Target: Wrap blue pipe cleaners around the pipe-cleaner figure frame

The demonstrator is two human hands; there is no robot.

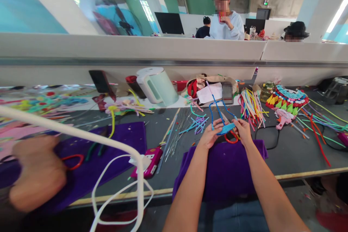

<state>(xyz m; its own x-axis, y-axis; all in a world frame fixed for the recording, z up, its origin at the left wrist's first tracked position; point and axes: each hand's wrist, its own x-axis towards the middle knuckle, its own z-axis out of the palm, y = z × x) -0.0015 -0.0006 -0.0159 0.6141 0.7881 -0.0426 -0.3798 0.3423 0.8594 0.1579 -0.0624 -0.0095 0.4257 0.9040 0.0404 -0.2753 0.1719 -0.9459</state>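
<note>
Between my hands is a flat blue piece [227, 128] with blue fuzzy stems, like pipe cleaners, rising and bending from it. My left hand [210, 134] has its fingers closed on the left end of this piece. At its right end my right hand [243, 130] pinches it, close to a bent stem. Just beneath lie red-handled scissors [231, 138], partly hidden by the blue piece. A purple cloth [223, 166] is spread under my forearms at the table edge. Short blue and purple stems [197, 124] are scattered to the left of my hands.
A bundle of coloured stems [251, 108], a pink glue gun [284, 117] and a jar [268, 91] lie to the right. A kettle [160, 87] stands behind. At left are a white lamp arm [81, 130], a pink power strip [149, 161] and another person's blurred arm [38, 166].
</note>
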